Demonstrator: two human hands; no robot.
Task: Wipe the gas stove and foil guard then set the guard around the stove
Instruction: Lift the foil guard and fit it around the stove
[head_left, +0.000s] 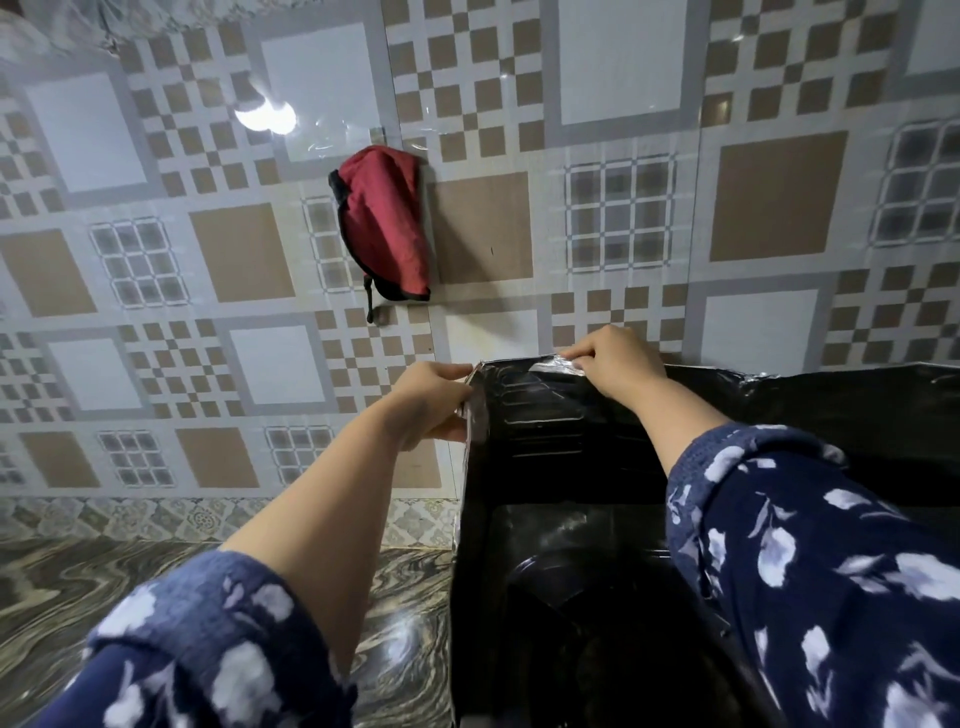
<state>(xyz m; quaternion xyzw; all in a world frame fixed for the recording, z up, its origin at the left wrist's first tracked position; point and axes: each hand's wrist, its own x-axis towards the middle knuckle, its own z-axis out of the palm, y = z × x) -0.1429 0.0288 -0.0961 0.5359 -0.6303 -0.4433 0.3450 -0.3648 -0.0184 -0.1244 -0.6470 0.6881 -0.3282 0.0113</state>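
Note:
The foil guard stands upright against the tiled wall, its inner faces dark and reflective, with a back panel and a left side panel meeting in a corner. My left hand grips the top of the left panel near that corner. My right hand pinches the silvery top edge of the back panel. Inside the guard the gas stove shows only as a dark shape, largely hidden by my right sleeve.
A red cloth pouch hangs on the patterned tiled wall above the guard. The marbled countertop stretches to the left of the guard. The guard's back panel continues to the right edge of the view.

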